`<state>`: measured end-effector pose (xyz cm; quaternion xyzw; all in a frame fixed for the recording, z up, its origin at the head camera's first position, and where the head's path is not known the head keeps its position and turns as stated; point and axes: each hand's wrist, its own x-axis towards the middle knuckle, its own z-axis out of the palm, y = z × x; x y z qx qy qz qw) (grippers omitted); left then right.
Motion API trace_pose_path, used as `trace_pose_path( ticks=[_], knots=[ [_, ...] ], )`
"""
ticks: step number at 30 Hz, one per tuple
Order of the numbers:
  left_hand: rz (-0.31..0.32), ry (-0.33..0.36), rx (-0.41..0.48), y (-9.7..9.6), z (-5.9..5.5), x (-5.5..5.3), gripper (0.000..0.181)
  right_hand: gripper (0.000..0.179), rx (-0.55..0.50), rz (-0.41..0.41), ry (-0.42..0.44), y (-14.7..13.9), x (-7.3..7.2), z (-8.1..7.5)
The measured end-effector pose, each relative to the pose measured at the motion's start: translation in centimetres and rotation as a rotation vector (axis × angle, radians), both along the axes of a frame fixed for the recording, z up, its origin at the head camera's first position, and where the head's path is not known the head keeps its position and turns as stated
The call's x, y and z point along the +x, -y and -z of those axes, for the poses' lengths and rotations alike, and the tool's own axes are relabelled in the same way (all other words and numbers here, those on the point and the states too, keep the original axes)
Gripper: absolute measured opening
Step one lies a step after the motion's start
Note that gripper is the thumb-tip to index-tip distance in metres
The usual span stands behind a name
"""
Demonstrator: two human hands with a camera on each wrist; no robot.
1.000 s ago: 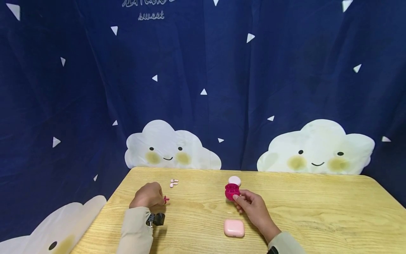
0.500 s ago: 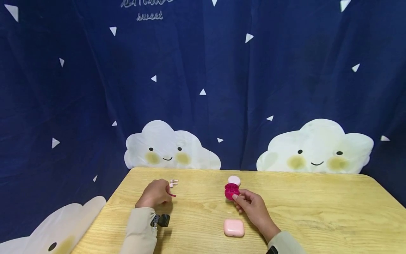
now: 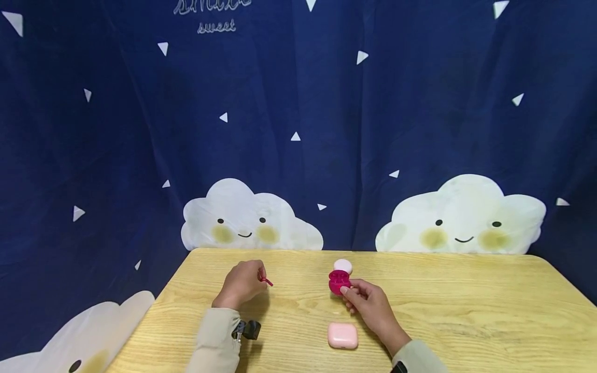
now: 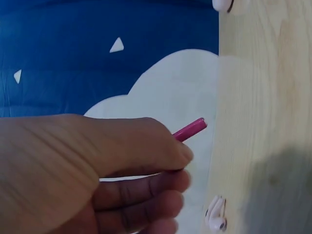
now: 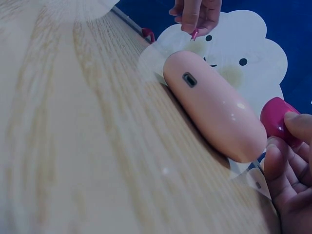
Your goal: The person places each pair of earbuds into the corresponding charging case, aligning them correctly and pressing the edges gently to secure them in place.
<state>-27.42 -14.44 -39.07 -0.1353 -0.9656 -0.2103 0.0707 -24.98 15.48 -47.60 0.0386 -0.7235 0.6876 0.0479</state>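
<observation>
At lower left of the head view, the left hand (image 3: pixel 243 282) pinches a magenta earbud (image 3: pixel 268 282); at lower centre, the right-hand fingers (image 3: pixel 351 293) pinch the open magenta case (image 3: pixel 336 285). A round pale object (image 3: pixel 342 266) sits just behind it, a pink case (image 3: pixel 342 335) nearer the bottom. The table (image 3: pixel 466 305) stretches well rightward, its far edge against a curtain (image 3: pixel 326 93) reading "sweet" at upper left.
</observation>
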Motion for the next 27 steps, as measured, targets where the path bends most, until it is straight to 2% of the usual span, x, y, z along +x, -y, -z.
trace_pose_path(
  ticks=[6,10,16,20,27],
  knots=[
    [0.045,-0.038,0.021,-1.3,0.2,-0.3,0.02,0.022,0.01,0.005,-0.005,-0.1,-0.1,0.0],
    [0.108,-0.061,0.02,-2.3,0.2,-0.5,0.02,0.025,0.011,-0.015,-0.002,0.0,0.1,-0.2],
    [0.186,-0.099,0.042,-4.9,-0.8,-1.3,0.018,0.026,0.0,-0.004,-0.012,-0.1,0.1,-0.2],
    [0.214,-0.086,0.059,-6.7,-1.5,-1.5,0.017,0.028,-0.01,-0.014,-0.009,0.0,0.2,0.0],
    [0.266,-0.106,0.062,-8.7,-1.6,-1.4,0.014,0.027,-0.033,-0.017,-0.029,-0.1,0.1,0.0]
  ],
)
